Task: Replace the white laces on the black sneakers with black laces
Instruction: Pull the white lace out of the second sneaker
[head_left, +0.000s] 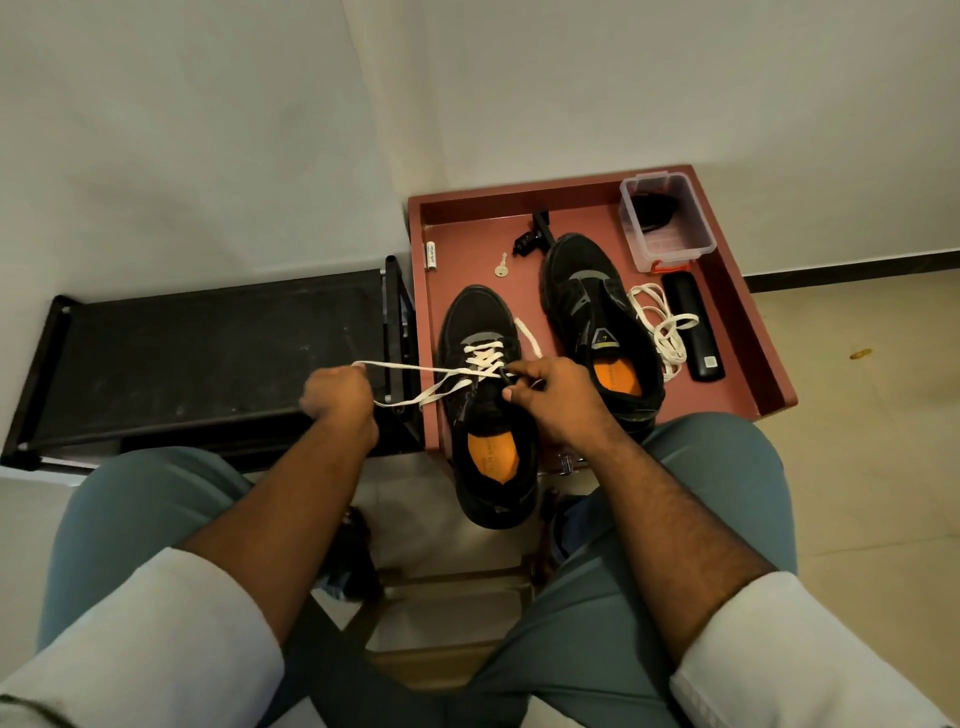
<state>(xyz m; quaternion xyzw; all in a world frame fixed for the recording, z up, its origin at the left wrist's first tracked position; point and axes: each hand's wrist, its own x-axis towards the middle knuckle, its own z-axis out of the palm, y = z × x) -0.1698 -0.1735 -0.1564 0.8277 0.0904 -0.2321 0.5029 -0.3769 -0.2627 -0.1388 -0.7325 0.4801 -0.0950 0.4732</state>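
Observation:
Two black sneakers with orange insoles lie on a reddish-brown tray (753, 332). The near sneaker (488, 415) still carries a white lace (485, 358) through its lower eyelets. My left hand (337, 395) grips a loop of that lace, stretched out to the left. My right hand (550, 400) pinches the lace at the eyelets on the sneaker's right side. The far sneaker (597, 312) has no lace. A loose white lace (662, 327) lies coiled beside it. A clear plastic box (670, 228) at the tray's back right holds something dark.
A black bench or rack (208, 353) stands left of the tray. On the tray lie a black remote-like bar (696, 327), a small key (501, 267), a black clip-like gadget (532, 239) and a white tube (431, 254). My knees are at the bottom.

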